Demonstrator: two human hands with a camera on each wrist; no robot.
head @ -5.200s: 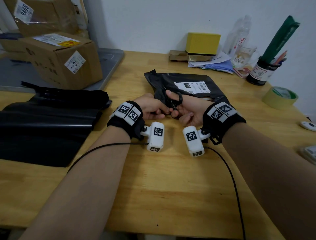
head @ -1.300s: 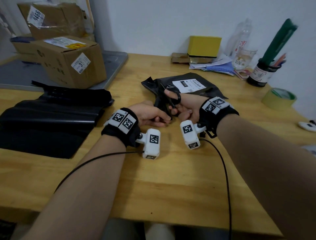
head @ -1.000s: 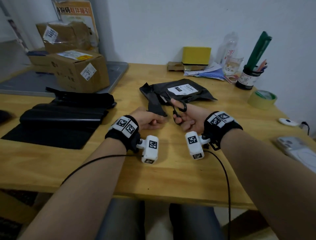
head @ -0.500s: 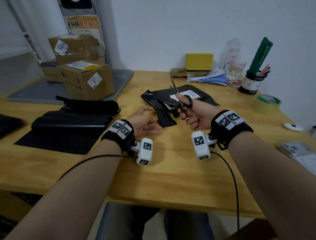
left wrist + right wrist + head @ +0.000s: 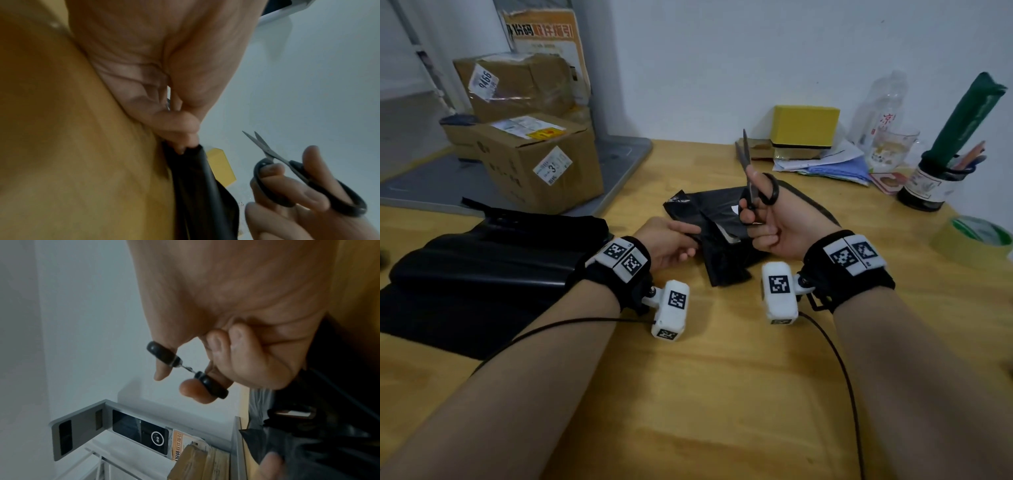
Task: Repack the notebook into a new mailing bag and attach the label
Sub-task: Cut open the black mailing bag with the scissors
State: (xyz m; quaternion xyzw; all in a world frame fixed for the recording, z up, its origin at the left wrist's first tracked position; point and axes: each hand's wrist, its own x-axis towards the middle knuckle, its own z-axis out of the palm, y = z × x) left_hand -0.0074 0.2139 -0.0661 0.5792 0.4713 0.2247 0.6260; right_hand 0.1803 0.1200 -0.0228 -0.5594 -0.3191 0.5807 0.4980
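Here the right hand point(image 5: 779, 226) is gripping black-handled scissors point(image 5: 751, 178), blades pointing up, fingers through the loops, while the left hand point(image 5: 671, 240) is pinching the cut black mailing bag point(image 5: 722, 253) lying on the wooden table point(image 5: 722, 394).

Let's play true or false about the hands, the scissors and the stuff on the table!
1. The right hand holds scissors. True.
2. The scissors point down into the black bag. False: they point up, clear of it.
3. The left hand pinches the black bag. True.
4. The yellow box sits on the cardboard box. False: it sits at the table's back edge, near the wall.
5. A tape roll lies at the right. True.
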